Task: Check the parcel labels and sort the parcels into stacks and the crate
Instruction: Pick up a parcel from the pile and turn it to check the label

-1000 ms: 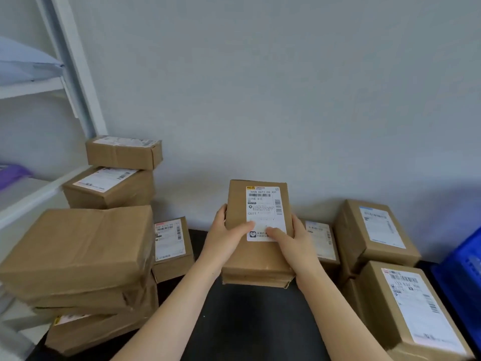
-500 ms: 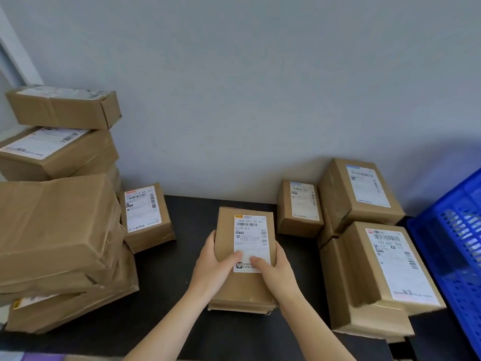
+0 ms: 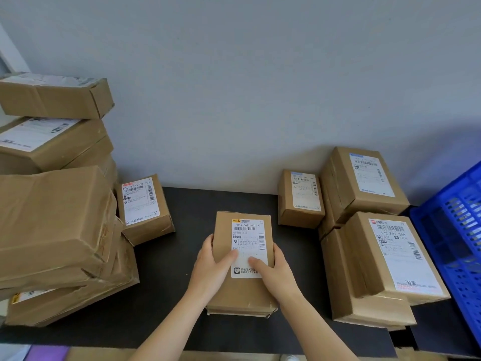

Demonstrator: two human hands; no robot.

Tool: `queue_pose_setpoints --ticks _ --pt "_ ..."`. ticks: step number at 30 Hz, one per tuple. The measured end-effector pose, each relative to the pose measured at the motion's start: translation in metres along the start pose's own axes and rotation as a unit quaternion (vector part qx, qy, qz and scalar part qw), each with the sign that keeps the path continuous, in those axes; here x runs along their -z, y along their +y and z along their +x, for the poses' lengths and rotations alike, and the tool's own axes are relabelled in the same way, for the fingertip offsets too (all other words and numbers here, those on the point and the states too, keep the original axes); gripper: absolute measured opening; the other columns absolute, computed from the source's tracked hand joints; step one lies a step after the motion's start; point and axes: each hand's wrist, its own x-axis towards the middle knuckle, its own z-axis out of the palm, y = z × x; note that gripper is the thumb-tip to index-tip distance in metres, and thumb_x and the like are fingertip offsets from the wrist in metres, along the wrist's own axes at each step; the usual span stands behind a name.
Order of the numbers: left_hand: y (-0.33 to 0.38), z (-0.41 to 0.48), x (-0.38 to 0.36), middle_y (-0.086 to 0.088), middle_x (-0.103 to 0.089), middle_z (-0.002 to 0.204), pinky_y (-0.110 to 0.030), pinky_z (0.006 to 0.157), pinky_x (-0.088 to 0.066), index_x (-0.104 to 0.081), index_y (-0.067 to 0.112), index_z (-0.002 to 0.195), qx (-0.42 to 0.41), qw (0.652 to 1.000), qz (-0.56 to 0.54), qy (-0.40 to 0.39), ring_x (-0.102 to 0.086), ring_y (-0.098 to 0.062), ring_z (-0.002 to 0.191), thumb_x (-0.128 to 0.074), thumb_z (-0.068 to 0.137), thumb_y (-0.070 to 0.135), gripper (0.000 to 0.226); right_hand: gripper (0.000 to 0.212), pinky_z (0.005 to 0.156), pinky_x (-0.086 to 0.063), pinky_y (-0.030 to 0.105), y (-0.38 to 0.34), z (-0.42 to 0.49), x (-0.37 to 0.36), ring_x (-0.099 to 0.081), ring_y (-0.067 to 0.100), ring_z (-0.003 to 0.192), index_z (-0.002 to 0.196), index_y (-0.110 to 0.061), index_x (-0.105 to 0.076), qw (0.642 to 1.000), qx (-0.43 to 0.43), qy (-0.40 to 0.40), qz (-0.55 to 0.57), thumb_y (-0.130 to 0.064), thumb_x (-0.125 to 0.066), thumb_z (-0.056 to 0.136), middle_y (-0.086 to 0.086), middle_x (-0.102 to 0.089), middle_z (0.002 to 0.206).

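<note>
Head view: at lower centre of the frame, the left hand (image 3: 208,272) and right hand (image 3: 276,276) grip the sides of a labelled parcel (image 3: 242,290), thumbs pressed on its label (image 3: 248,246), over the dark counter (image 3: 187,217).

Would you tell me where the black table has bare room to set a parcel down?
Bare table: between the left small parcel and right small parcel, behind the held parcel. Crowded: left stack, right stacks beside crate.
</note>
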Motion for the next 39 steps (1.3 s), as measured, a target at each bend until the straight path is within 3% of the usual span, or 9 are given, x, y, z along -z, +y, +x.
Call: queue_pose_setpoints --ticks 5,14,20,26,34,39 --pt "0.003 0.004 -0.002 0.005 -0.045 0.140 -0.036 0.093 -0.051 -0.019 0.029 0.147 -0.008 1.000 0.028 0.002 -0.053 -0.016 0.118 -0.064 0.083 0.051 0.081 0.073 0.091 -0.050 0.033 -0.001 0.004 -0.004 -0.055 0.015 0.114 0.146 -0.028 -0.021 1.000 -0.015 0.008 0.007 -0.041 -0.063 0.088 -0.004 -0.049 0.136" --pt "0.000 0.008 -0.003 0.005 -0.053 0.132 -0.036 0.089 -0.052 -0.028 0.029 0.143 0.026 1.000 -0.013 0.000 -0.057 -0.016 0.112 -0.069 0.081 0.047 0.077 0.063 0.083 -0.052 0.031 -0.005 0.013 -0.001 -0.061 0.014 0.101 0.138 -0.022 -0.037 0.997 -0.056 -0.006 0.043 -0.029 -0.070 0.084 -0.002 -0.061 0.119" --pt "-0.001 0.004 -0.002 0.007 -0.054 0.129 -0.031 0.083 -0.051 -0.030 0.030 0.142 0.020 1.000 -0.016 0.004 -0.055 -0.008 0.099 -0.069 0.081 0.047 0.074 0.064 0.093 -0.052 0.038 -0.003 0.010 -0.001 -0.061 0.015 0.103 0.137 -0.024 -0.037 0.998 -0.054 -0.008 0.043 -0.033 -0.070 0.083 -0.003 -0.061 0.118" --pt "-0.002 0.004 0.000 0.009 -0.056 0.125 -0.044 0.092 -0.051 -0.031 0.031 0.141 0.028 1.000 -0.006 0.002 -0.058 -0.014 0.107 -0.069 0.079 0.052 0.076 0.064 0.095 -0.051 0.039 -0.004 0.008 -0.001 -0.061 0.015 0.106 0.138 -0.023 -0.038 0.998 -0.048 -0.017 0.044 -0.033 -0.070 0.084 -0.003 -0.061 0.120" --pt "-0.001 0.007 -0.001 0.011 -0.054 0.115 -0.044 0.093 -0.050 -0.032 0.030 0.140 0.052 0.998 -0.030 -0.006 -0.058 -0.015 0.103 -0.071 0.079 0.046 0.074 0.064 0.095 -0.051 0.040 -0.006 0.010 0.003 -0.061 0.016 0.106 0.137 -0.022 -0.036 0.997 -0.050 -0.036 0.041 -0.032 -0.070 0.084 -0.002 -0.060 0.121" --pt "0.004 0.007 0.003 0.009 -0.056 0.099 -0.029 0.069 -0.048 -0.032 0.023 0.141 0.104 0.986 -0.119 -0.054 -0.058 -0.011 0.087 -0.066 0.085 0.040 0.068 0.066 0.094 -0.051 0.039 -0.004 0.010 0.002 -0.061 0.016 0.104 0.138 -0.025 -0.036 0.996 -0.059 -0.031 0.051 -0.034 -0.071 0.083 -0.003 -0.060 0.120"
